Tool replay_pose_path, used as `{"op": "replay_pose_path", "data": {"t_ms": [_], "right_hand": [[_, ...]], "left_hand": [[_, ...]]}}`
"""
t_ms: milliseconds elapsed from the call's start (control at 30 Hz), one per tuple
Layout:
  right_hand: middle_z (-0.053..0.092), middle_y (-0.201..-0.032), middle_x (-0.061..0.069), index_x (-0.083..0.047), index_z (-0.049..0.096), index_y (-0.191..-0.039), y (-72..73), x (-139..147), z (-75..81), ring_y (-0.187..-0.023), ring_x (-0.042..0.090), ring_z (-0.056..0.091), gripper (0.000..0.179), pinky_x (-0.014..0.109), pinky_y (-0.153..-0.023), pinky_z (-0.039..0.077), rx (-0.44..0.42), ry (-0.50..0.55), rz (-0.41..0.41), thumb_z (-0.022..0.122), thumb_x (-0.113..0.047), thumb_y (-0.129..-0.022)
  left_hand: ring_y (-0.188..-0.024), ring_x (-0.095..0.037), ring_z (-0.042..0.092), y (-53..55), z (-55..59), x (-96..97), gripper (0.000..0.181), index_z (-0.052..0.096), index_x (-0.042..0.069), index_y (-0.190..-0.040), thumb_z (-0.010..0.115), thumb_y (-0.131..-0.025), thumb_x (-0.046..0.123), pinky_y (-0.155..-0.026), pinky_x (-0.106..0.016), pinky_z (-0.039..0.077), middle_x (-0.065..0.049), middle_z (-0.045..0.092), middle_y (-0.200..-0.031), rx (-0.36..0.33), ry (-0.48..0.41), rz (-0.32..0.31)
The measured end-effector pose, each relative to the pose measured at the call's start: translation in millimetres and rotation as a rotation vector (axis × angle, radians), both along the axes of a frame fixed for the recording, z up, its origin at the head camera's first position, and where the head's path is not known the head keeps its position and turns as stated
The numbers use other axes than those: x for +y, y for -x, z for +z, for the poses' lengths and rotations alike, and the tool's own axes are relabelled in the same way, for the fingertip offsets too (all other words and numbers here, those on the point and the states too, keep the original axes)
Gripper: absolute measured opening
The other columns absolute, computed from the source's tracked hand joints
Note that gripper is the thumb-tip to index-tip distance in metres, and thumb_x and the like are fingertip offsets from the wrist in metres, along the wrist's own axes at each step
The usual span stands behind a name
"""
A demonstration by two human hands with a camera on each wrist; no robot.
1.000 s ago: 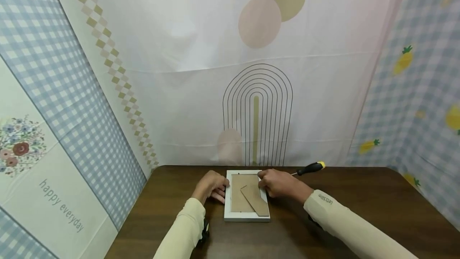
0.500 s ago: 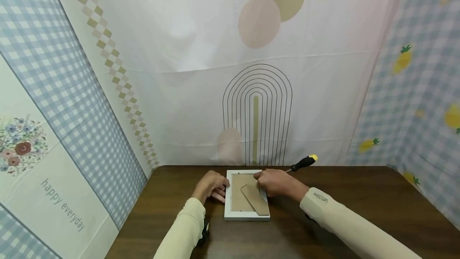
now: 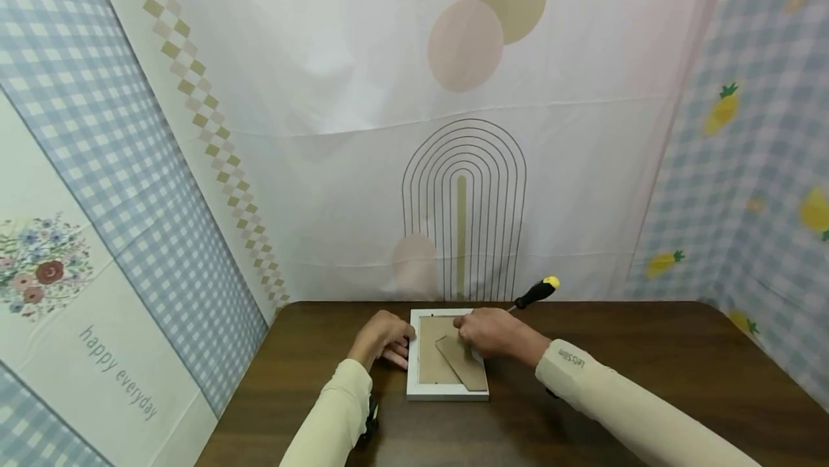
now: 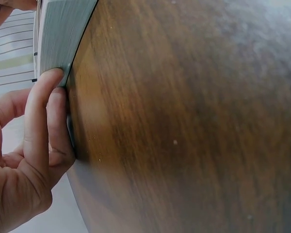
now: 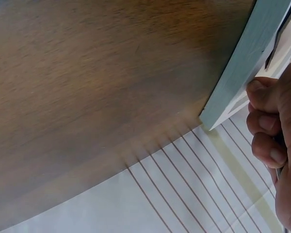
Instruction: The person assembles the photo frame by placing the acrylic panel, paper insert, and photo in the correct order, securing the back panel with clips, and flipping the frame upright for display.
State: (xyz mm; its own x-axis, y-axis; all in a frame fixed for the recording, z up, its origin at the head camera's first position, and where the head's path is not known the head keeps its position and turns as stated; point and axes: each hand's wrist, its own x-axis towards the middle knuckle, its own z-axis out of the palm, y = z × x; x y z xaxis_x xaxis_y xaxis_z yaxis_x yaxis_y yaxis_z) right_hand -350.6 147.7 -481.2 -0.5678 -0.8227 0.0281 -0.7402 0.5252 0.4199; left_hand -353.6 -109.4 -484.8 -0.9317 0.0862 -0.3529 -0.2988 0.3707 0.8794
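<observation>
A white picture frame lies back up on the table, its brown backing board and slanted stand leg showing. At its left edge my left hand steadies the frame, fingertips against the grey-green side in the left wrist view. My right hand is curled round a screwdriver; its black and yellow handle sticks out behind the hand, up to the right. The right fingers rest over the upper right of the frame's back. The screwdriver's tip is hidden by the hand.
The dark brown wooden table reaches back to a white printed curtain. Blue checked cloth hangs on the left, and more with pineapples on the right. A dark strap shows under the left sleeve.
My right hand has slid a little left over the frame's back. The screwdriver handle has moved left and tilted further up. The left hand keeps its place at the frame.
</observation>
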Motion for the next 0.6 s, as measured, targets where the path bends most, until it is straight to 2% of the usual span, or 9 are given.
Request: {"op": "replay_pose_path", "data": {"t_ms": [400, 600], "right_hand": [[0.069, -0.096, -0.009, -0.019, 0.072, -0.077, 0.1, 1.7, 0.5, -0.060, 0.009, 0.057, 0.023, 0.024, -0.046, 0.050, 0.003, 0.012, 0.009, 0.089, -0.005, -0.086], [0.066, -0.093, -0.010, -0.020, 0.073, -0.077, -0.2, -0.1, -1.0, -0.057, 0.008, 0.053, 0.023, 0.023, -0.044, 0.046, 0.059, -0.019, 0.038, 0.089, -0.006, -0.085]], "left_hand": [[-0.082, -0.037, 0.080, -1.4, 1.4, 1.9, 0.025, 0.071, -0.009, -0.119, 0.075, -0.098, 0.004, -0.068, -0.042, 0.077, -0.031, 0.073, -0.112, 0.007, 0.005, 0.010], [-0.079, -0.034, 0.078, -1.7, 1.5, 1.0, 0.021, 0.072, -0.008, -0.114, 0.074, -0.097, 0.004, -0.069, -0.042, 0.077, -0.029, 0.072, -0.108, 0.003, 0.006, 0.007]]}}
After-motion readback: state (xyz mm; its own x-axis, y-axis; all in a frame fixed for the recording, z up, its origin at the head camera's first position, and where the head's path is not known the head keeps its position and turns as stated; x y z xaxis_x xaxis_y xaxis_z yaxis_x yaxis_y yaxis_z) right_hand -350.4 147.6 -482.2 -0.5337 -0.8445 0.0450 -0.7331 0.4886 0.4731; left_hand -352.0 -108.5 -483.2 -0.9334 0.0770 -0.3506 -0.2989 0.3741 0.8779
